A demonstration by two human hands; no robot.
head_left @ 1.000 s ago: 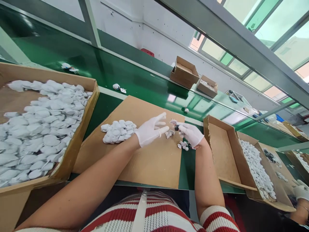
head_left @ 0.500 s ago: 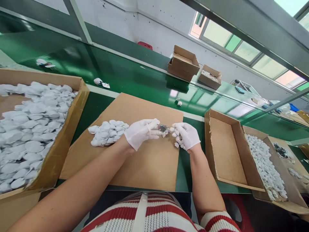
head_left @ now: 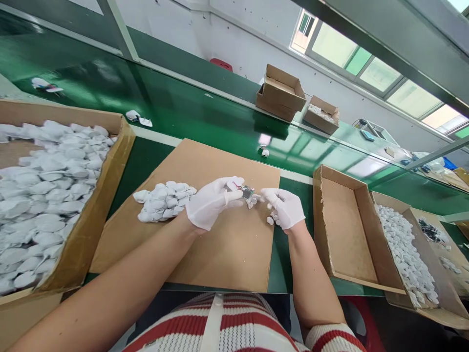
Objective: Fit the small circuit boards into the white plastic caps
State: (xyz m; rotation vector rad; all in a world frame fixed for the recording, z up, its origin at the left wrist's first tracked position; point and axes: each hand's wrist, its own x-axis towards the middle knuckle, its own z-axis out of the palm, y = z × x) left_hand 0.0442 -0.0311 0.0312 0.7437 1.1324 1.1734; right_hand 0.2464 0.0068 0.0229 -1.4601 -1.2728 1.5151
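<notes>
My left hand (head_left: 210, 201), in a white glove, is closed on a small dark circuit board (head_left: 247, 192) with red wires and a white part attached. The board is held over a flat cardboard sheet (head_left: 223, 254). Just to its right, my gloved right hand (head_left: 285, 206) has its thumb and fingers pinched together. A small white piece (head_left: 257, 198) shows at its fingertips, close to the board; whether the two touch is unclear. Several small white pieces (head_left: 271, 219) lie under my right hand. Left of my left hand is a pile of white pouch-like parts (head_left: 164, 201) on the cardboard.
A large cardboard box (head_left: 126, 146) of white parts stands at the left. On the right are a shallow cardboard tray (head_left: 346, 230) and a box of small white pieces (head_left: 406, 249). Beyond the cardboard runs a green belt (head_left: 205, 129) carrying white assemblies (head_left: 138, 118).
The circuit board has turned so its dark face shows more plainly. My fingers have shifted slightly around it. The assemblies on the green belt have moved left.
</notes>
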